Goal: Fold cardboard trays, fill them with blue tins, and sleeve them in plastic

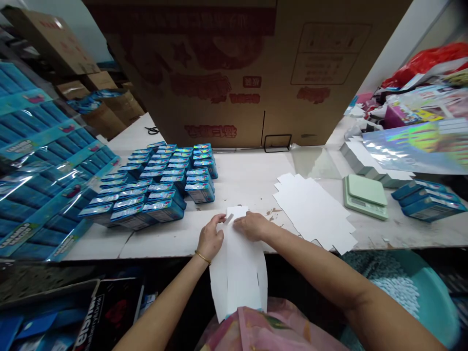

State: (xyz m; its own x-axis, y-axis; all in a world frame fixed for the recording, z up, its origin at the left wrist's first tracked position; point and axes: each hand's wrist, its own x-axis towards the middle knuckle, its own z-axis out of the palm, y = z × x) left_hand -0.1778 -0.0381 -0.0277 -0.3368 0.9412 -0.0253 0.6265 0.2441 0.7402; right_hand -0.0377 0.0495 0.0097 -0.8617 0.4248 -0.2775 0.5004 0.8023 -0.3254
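A white flat carton blank (243, 273) lies partly folded at the table's front edge, its lower end against my lap. My left hand (212, 238), with a gold bracelet at the wrist, is at the blank's left side near the top. Its thumb and fingers close on a small raised flap there. From the right, my right hand (252, 226) lies over the blank's upper end, its fingers bent and pressed together at the folded edge. The fingertips of both hands are close together. To the right, a fanned stack of white carton blanks (310, 209) lies face down.
Rows of small blue boxes (164, 202) stand at left, beside clear-wrapped blue display packs (44, 170). A large brown carton (234, 73) rises behind. Rightward are a green scale (365, 195), several blue boxes (431, 200) and a teal basin (435, 297) below table height.
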